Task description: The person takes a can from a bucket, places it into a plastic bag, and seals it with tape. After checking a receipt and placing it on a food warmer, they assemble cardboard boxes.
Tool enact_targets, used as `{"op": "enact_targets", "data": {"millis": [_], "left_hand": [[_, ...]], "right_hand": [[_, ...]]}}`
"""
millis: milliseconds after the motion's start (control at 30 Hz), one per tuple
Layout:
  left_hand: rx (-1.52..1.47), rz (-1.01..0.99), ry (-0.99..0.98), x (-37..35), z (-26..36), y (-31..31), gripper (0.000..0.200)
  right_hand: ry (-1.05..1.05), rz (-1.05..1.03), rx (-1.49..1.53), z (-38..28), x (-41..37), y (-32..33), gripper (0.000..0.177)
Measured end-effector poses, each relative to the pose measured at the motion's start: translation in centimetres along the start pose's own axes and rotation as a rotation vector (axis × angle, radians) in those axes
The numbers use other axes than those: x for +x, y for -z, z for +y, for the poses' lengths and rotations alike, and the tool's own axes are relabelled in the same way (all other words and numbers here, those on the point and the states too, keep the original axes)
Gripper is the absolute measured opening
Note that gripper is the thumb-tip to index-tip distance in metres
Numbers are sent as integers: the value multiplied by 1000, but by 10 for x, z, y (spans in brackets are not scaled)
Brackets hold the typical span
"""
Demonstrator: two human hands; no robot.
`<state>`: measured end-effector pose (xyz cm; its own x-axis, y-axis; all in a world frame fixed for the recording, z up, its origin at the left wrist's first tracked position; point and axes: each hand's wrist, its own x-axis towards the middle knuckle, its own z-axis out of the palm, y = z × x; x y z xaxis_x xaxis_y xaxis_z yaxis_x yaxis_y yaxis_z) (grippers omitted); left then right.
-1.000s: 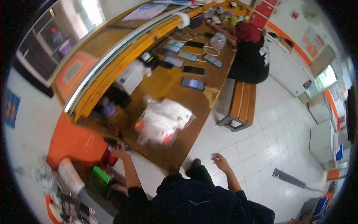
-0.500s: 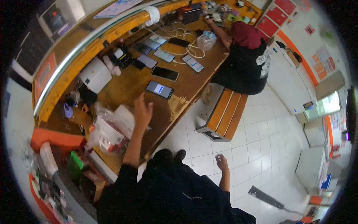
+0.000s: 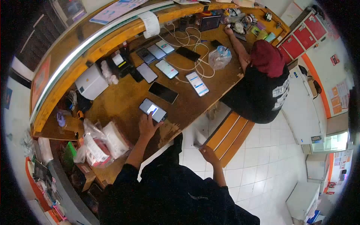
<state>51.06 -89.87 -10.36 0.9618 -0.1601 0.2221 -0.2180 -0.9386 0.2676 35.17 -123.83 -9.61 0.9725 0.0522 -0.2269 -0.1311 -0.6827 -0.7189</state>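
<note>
My left hand (image 3: 147,127) rests at the near edge of a smartphone (image 3: 147,105) lying flat on the wooden desk. One finger reaches onto its lit screen, and the fingers are spread rather than wrapped round it. Just beyond lies a phone with a dark screen (image 3: 163,92). Out over the floor, beside the slatted bench, my right hand (image 3: 209,154) is closed, its fingertips pinched together. Whatever is between them is too small to name.
Several more phones, one being a lit phone (image 3: 197,84), lie among white cables (image 3: 202,48). Plastic-wrapped packages (image 3: 112,138) sit left of my arm. A person in black (image 3: 258,86) sits on the wooden bench (image 3: 229,137) at the desk's right side.
My left hand has come down from above the desk onto the lit phone. My right hand has moved forward and left toward the bench. The view has shifted.
</note>
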Motion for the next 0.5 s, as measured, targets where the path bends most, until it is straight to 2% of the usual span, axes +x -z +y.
{"op": "enact_targets", "data": {"millis": [67,133,200,233,300,367,400,467,500], "left_hand": [[24,-46,29,-7,4,2,87],[64,-67,43,4,9,10,91],[-33,-107,187,8,21,15,99],[-12,-152,235,10,26,14,106],[-7,-162,275,12,32,12,106],[-11,-136,339,17,37,12,103],[-9,-136,334,14,31,0,103],[140,-11,383,15,22,-25,98],[25,-79,458,35,31,-2,94]], "right_hand": [[-113,-111,-2,-6,9,20,26],[-86,-54,7,21,35,22,27],[-146,-196,-43,24,63,41,27],[-172,-159,-3,27,79,50,26],[-27,38,-86,16,116,65,27],[196,292,28,15,158,67,31],[194,297,31,8,178,71,31],[222,480,-300,-5,213,79,37],[224,478,-300,-12,227,87,37]]}}
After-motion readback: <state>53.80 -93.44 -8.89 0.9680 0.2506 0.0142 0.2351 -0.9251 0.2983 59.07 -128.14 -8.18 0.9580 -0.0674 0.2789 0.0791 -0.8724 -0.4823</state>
